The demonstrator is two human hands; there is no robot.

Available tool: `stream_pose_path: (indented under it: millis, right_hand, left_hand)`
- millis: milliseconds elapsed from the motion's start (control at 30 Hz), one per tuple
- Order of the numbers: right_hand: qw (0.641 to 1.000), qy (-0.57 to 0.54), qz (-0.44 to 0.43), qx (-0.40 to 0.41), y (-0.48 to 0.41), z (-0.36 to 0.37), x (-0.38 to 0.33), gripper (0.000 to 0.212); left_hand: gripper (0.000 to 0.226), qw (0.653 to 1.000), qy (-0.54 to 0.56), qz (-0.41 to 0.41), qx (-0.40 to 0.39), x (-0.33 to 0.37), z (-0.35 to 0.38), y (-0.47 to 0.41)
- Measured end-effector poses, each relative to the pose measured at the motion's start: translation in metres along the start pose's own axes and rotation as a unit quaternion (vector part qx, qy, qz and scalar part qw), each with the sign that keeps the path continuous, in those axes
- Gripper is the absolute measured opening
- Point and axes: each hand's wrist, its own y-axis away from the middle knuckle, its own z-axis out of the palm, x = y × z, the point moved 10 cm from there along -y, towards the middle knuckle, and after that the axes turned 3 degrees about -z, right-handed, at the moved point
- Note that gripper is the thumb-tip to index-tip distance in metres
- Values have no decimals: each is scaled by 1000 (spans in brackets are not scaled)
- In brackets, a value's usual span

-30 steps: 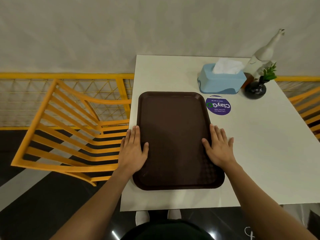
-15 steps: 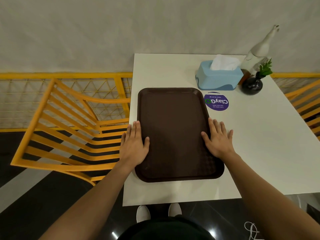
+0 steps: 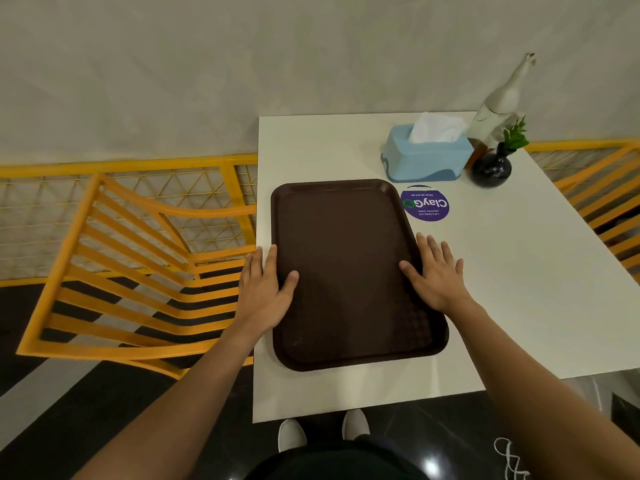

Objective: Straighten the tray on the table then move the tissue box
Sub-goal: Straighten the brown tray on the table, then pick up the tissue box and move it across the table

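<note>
A dark brown tray lies lengthwise on the white table, its long sides roughly parallel to the table's left edge. My left hand rests flat on the tray's left rim, thumb on the tray floor. On the right rim lies my right hand, fingers spread and pointing away from me. A light blue tissue box with white tissue sticking out stands beyond the tray's far right corner, apart from both hands.
A round purple sticker lies between tray and tissue box. A black vase with a green sprig and a white bottle stand right of the box. Yellow chairs flank the table; a wall lies behind.
The tray has slid a little away from me under both hands. My hands keep the same places on its rims.
</note>
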Motion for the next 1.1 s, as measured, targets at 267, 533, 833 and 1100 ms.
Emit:
stream_pose_path:
  millis: [267,533,833,1100]
  right_hand:
    - [982,-163,2,98,24,-42,6,74]
    - [968,-172,-6,180,-13,-112,38,64]
    - [959,-194,-52,200,-111,-169,91,58]
    - [943,-262,-90,182,-192,-181,107,63]
  left_hand:
    - [69,996,14,63,60,54,-28,-11]
    - [71,988,61,112,86,163,-17,-51]
    - [87,987,79,103,93,274,27,-111]
    - [105,981,168,49,81,322,64,-171]
